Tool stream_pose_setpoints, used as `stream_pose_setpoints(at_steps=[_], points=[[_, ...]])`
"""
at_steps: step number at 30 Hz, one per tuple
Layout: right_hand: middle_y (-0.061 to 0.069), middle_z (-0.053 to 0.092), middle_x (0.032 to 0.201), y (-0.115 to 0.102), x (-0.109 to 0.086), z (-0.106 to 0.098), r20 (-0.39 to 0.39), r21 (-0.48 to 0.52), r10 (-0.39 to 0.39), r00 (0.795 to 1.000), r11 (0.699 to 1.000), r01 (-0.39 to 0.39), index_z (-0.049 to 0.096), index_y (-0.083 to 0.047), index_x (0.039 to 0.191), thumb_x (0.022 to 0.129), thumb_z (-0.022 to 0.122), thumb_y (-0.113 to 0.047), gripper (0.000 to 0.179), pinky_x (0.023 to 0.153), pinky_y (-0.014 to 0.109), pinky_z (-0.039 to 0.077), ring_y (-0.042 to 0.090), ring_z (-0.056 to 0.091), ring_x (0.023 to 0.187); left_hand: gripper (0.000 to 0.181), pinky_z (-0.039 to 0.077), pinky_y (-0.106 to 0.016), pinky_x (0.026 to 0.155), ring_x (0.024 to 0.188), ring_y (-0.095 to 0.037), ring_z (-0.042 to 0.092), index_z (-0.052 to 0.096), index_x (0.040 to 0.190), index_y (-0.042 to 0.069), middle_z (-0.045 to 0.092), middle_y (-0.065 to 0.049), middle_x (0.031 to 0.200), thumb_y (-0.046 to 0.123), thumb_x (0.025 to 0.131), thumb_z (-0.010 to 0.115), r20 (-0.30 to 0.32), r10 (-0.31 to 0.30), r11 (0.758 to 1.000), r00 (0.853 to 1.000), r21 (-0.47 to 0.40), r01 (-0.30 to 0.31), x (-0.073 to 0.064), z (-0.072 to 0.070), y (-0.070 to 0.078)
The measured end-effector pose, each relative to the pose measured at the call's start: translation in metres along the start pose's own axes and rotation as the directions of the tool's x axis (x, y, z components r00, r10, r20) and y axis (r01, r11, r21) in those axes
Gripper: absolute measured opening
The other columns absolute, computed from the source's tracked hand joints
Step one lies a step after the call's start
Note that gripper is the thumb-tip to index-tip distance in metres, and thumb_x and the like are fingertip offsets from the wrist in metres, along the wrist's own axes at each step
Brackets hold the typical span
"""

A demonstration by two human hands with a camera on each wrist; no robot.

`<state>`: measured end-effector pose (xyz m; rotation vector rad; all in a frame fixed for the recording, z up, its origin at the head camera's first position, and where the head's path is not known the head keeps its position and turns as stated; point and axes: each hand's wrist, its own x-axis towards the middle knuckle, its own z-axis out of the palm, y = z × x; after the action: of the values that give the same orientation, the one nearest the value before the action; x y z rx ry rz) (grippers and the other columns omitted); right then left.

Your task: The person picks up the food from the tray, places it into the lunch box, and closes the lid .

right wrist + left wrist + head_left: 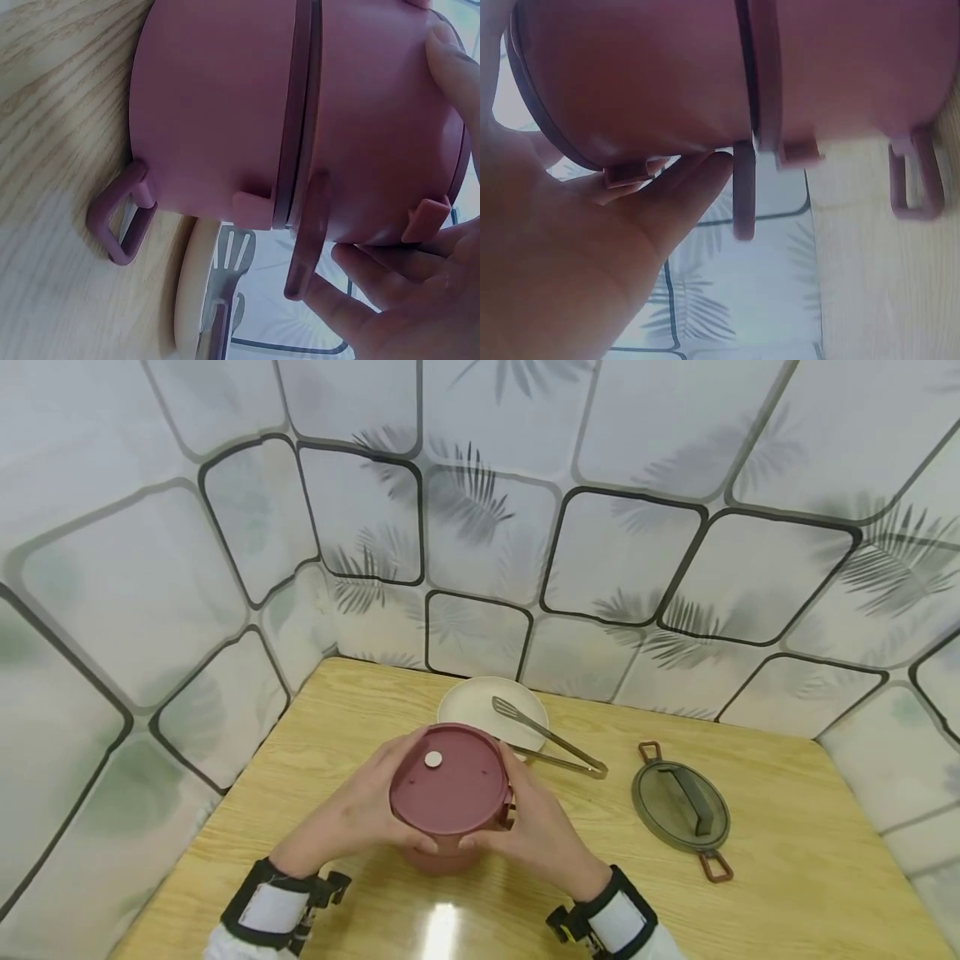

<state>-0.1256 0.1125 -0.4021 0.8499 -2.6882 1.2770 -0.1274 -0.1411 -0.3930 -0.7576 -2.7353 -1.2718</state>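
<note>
Two round maroon containers stand stacked, the upper container (630,82) over the lower container (210,112). A maroon lid (457,793) with a pale round knob tops the upper one. My left hand (363,806) grips the upper container's left side, and my right hand (536,827) grips its right side, both thumbs at the front. Small clips and loop handles stick out from the containers' sides. In the wrist views a thin dark seam runs between the two; whether they touch there I cannot tell.
Behind the containers lies a white plate (465,697), with metal tongs (551,737) resting across it. To the right sits a round see-through lid (663,818) with a dark bar handle and reddish loops on two sides. Patterned walls (480,635) bound the wooden table (600,902).
</note>
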Motion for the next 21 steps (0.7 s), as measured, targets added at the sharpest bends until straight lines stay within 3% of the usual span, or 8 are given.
stream_pose_setpoints(at_steps=[5,8,12,15,18,21], points=[[-0.004,0.026,0.146,-0.001,0.004,0.004,-0.002,-0.01,-0.008,1.0,1.0,0.008,0.004,-0.031,0.146,0.064,0.074,-0.059,0.111,0.094,0.041,0.041,0.01,0.034,0.123,0.125,0.039,-0.05,0.092,0.124,-0.019,0.03,0.009,0.145,0.036,0.021,0.001,0.145,0.06,0.047,0.082,-0.004,0.007,1.0,1.0,0.006,-0.007,0.001,-0.003,-0.006],[-0.003,0.025,0.146,0.0,0.003,0.007,-0.007,-0.008,-0.01,1.0,1.0,0.01,0.005,-0.03,0.146,0.064,0.074,-0.059,0.111,0.093,0.043,0.042,0.011,0.034,0.123,0.128,0.037,-0.05,0.095,0.126,-0.018,0.027,0.004,0.145,0.037,0.018,0.002,0.147,0.061,0.047,0.082,0.002,-0.016,1.0,1.0,-0.021,0.016,-0.001,-0.001,-0.009],[-0.004,0.024,0.146,0.001,-0.001,0.009,-0.015,-0.025,-0.007,1.0,1.0,0.007,0.005,-0.028,0.147,0.063,0.073,-0.062,0.113,0.092,0.041,0.043,0.01,0.035,0.122,0.132,0.032,-0.053,0.099,0.128,-0.018,0.025,-0.003,0.145,0.036,0.014,0.001,0.148,0.057,0.048,0.084,-0.007,-0.055,0.992,0.998,-0.113,0.054,-0.006,0.004,-0.014],[-0.003,0.019,0.149,0.003,-0.003,0.009,-0.009,-0.022,0.01,1.0,1.0,-0.01,0.001,-0.029,0.146,0.064,0.072,-0.062,0.113,0.096,0.041,0.04,0.012,0.031,0.126,0.134,0.031,-0.054,0.099,0.125,-0.022,0.029,-0.004,0.145,0.035,0.013,-0.001,0.148,0.05,0.048,0.087,-0.031,-0.094,0.974,0.995,-0.211,0.086,-0.011,0.009,-0.021],[-0.004,0.02,0.148,0.004,-0.007,0.008,0.02,0.086,0.049,0.999,0.995,-0.051,0.0,-0.029,0.146,0.067,0.075,-0.054,0.111,0.097,0.04,0.039,0.013,0.028,0.128,0.133,0.033,-0.051,0.099,0.12,-0.023,0.036,-0.004,0.144,0.037,0.013,-0.002,0.149,0.044,0.048,0.088,-0.052,-0.142,0.957,0.989,-0.263,0.124,-0.016,0.014,-0.028],[-0.001,0.026,0.145,0.003,-0.012,0.009,0.098,0.268,0.055,0.994,0.96,-0.079,0.005,-0.026,0.146,0.073,0.076,-0.038,0.103,0.094,0.037,0.042,0.015,0.034,0.125,0.128,0.034,-0.052,0.099,0.119,-0.025,0.039,0.006,0.145,0.031,0.02,-0.005,0.147,0.034,0.049,0.09,-0.055,-0.086,0.949,0.995,-0.309,0.065,-0.02,0.02,-0.031]])
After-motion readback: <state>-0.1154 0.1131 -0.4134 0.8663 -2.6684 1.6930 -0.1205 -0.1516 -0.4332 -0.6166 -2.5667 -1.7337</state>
